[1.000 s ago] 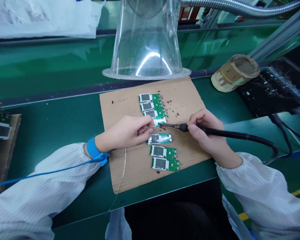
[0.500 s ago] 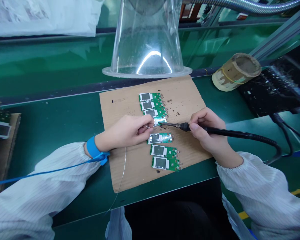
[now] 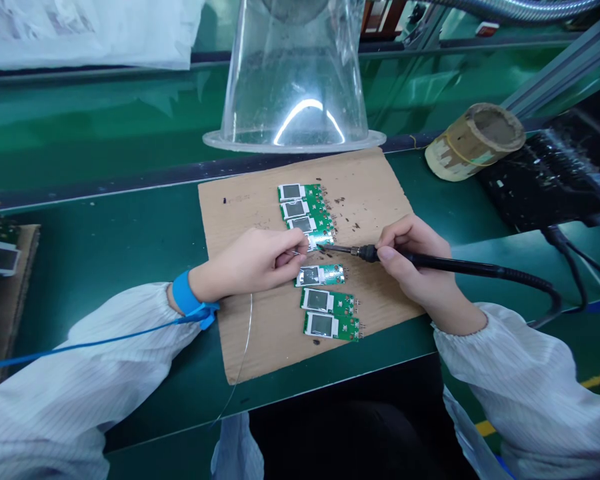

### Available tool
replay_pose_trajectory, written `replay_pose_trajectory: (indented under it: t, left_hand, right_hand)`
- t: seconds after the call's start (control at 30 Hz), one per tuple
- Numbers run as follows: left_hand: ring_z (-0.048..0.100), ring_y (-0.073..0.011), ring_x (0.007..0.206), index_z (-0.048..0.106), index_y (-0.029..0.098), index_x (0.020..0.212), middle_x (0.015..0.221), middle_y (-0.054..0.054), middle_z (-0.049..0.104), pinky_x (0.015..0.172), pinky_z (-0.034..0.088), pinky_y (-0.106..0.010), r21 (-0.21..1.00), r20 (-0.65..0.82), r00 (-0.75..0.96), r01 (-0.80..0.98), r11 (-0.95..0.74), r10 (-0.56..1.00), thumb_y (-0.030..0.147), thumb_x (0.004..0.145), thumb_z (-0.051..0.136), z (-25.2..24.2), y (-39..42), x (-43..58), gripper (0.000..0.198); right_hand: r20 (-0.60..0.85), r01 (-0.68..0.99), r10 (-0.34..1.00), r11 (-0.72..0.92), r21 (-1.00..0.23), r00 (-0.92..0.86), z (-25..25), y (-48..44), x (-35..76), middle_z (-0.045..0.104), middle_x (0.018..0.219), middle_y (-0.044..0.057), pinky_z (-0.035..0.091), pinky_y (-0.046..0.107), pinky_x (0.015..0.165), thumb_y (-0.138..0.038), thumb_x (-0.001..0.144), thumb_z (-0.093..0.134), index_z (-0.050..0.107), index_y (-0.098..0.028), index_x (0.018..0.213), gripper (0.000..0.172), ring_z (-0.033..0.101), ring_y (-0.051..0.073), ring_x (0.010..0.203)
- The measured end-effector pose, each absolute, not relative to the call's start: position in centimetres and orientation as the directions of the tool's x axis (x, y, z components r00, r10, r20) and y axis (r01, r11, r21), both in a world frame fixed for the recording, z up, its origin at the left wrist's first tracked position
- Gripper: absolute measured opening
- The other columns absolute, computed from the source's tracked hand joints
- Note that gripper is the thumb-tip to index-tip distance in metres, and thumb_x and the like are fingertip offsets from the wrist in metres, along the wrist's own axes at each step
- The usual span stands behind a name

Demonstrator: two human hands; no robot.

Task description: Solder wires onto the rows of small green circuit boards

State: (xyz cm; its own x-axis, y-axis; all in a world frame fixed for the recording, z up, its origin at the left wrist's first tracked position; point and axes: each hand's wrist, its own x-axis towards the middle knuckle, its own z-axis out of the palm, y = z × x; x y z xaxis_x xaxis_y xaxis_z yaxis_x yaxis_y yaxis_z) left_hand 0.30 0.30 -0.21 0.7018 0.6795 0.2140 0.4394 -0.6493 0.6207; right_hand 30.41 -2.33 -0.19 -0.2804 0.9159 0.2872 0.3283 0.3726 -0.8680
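Observation:
My right hand [image 3: 413, 273] grips a black soldering iron [image 3: 455, 265], and its metal tip rests at the edge of a green circuit board [image 3: 323, 240]. My left hand [image 3: 253, 261] pinches thin silver solder wire [image 3: 247, 340] just beside that tip, and the wire's loose end trails down over the cardboard's front edge. Several green boards with small square screens lie in two short rows on a brown cardboard sheet [image 3: 365, 187]. My left fingertips partly hide the board under the iron tip. Dark specks of residue dot the cardboard.
A clear acrylic funnel hood [image 3: 295, 80] stands behind the cardboard on the green bench [image 3: 105, 227]. A taped tube [image 3: 475, 142] lies at the right beside a black mat [image 3: 545, 180]. More boards sit on cardboard [image 3: 10, 313] at the far left. A blue wrist strap [image 3: 186, 297] circles my left wrist.
The whole scene sits slightly higher in the view. My hands, the iron and the solder wire have stayed nearly where they were.

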Motion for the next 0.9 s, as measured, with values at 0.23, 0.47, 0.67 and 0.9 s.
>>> replay_pose_trajectory:
  t: [0.23,0.47,0.67,0.9]
  left_hand:
    - [0.05,-0.01,0.055,0.058,0.02,0.095,0.067,0.007,0.054,0.058,0.036,-0.023,0.615,0.203,0.704,0.45,-0.648,0.681,0.022,0.102,0.058,-0.1,0.2,0.3,0.008]
    - [0.05,-0.0101,0.055,0.059,0.02,0.095,0.066,0.007,0.054,0.058,0.035,-0.023,0.614,0.204,0.704,0.45,-0.649,0.681,0.021,0.101,0.059,-0.2,0.3,0.2,0.007]
    - [0.049,-0.01,0.055,0.058,0.02,0.094,0.067,0.007,0.053,0.058,0.034,-0.023,0.607,0.211,0.704,0.449,-0.655,0.678,0.021,0.101,0.058,-0.2,0.3,0.2,0.007]
    - [0.049,-0.0103,0.054,0.058,0.021,0.095,0.065,0.007,0.053,0.058,0.036,-0.024,0.607,0.228,0.697,0.444,-0.658,0.68,0.02,0.1,0.057,-0.3,0.2,0.3,0.006]
  right_hand:
    - [0.295,0.324,0.914,0.379,-0.867,-0.279,-0.3,-2.3,30.4,0.06,0.08,0.0,0.045,0.027,0.055,-0.03,0.102,0.071,0.064,-0.025,0.093,0.012,0.055,0.013,0.065]
    - [0.285,0.303,0.914,0.37,-0.878,-0.288,-0.2,-2.3,30.3,0.061,0.078,-0.001,0.043,0.027,0.054,-0.026,0.102,0.07,0.063,-0.025,0.094,0.011,0.055,0.012,0.063]
    - [0.299,0.265,0.925,0.356,-0.896,-0.233,-0.5,-2.4,30.5,0.06,0.08,-0.001,0.041,0.031,0.053,-0.033,0.102,0.071,0.063,-0.025,0.093,0.015,0.055,0.014,0.062]
    - [0.295,0.238,0.94,0.33,-0.914,-0.171,-1.2,-2.4,30.6,0.059,0.079,0.001,0.038,0.033,0.051,-0.044,0.101,0.073,0.063,-0.027,0.092,0.022,0.055,0.016,0.062]
